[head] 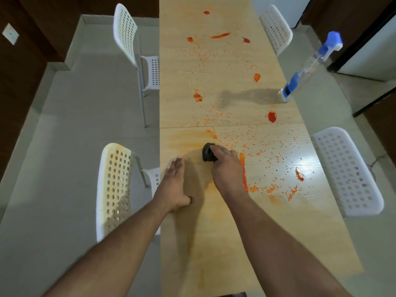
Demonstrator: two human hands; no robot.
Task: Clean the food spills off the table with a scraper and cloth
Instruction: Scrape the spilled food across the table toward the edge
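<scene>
A long light-wood table (225, 232) runs away from me, spattered with red and orange food spills (272, 116) and many small orange crumbs. My right hand (226, 168) presses a dark balled-up cloth (207, 154) onto the table near a pale orange smear at the left edge. An orange streak (243, 172) lies just right of that hand. My left hand (174, 185) lies flat on the table's left edge, fingers together, holding nothing. A blue and clear scraper tool (308, 67) stands tilted at the right edge, far from both hands.
White perforated chairs stand around the table: one near left (113, 189) with orange stains, one far left (126, 37), one near right (347, 172), one far right (276, 28). Grey floor lies on both sides.
</scene>
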